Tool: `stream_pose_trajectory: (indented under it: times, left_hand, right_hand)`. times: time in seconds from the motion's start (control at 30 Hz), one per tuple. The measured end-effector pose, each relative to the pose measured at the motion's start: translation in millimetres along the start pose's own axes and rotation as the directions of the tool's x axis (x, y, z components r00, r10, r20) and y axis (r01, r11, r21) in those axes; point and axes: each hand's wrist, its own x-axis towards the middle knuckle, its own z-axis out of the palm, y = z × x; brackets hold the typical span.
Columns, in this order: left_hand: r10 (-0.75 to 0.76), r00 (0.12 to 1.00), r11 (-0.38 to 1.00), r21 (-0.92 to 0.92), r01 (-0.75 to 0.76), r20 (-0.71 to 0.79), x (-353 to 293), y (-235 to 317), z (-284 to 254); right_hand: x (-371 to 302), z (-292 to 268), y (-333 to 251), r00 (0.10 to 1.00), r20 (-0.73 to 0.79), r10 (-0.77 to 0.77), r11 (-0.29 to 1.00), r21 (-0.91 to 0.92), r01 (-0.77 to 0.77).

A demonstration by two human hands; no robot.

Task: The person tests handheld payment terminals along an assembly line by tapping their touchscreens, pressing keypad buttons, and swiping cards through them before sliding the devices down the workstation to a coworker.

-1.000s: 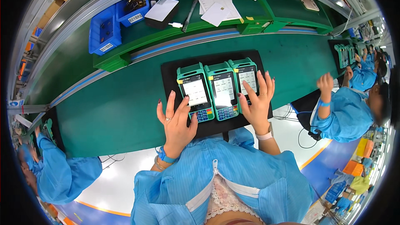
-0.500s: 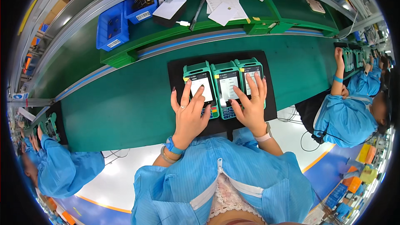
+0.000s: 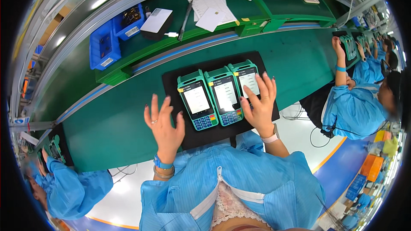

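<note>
Three green card payment terminals lie side by side on a black mat, their screens lit. My left hand is held off the left edge of the left terminal, fingers spread and holding nothing. The middle terminal is uncovered, with its screen and keypad in full view. Over the right terminal is my right hand, its fingers apart and a fingertip at the screen. That hand hides the right terminal's keypad. Whether the fingertip touches the glass I cannot tell.
Blue bins with small parts stand on the green shelf beyond, beside white cards, paper sheets and a pen. Co-workers in blue sit left and right along the green bench.
My left hand has lifted away from the left terminal and shifted left, uncovering its screen and keypad. My right hand has moved off the middle terminal onto the right one. The view has tilted slightly.
</note>
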Motion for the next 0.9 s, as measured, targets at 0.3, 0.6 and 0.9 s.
stream_pose_trajectory:
  times: [0.3, 0.6, 0.9]
  left_hand:
    - [-0.084, 0.996, 0.996, 0.031, 0.083, 0.027, -11.3, -19.4, 1.8]
    - [-0.246, 0.873, 0.911, -0.207, 0.356, 0.421, -38.7, -25.8, 6.8]
    - [0.058, 0.746, 0.693, -0.564, 0.448, 0.664, -3.2, 5.6, 55.3]
  right_hand:
    - [-4.4, 0.7, 23.4, 0.992, -0.012, 0.125, 0.99, -0.063, -0.125]
    - [-36.3, -32.7, 144.3, 0.806, -0.491, 0.329, 0.874, -0.165, -0.458]
    - [-89.0, -54.3, 172.2, 0.578, -0.626, 0.523, 0.758, 0.033, -0.651]
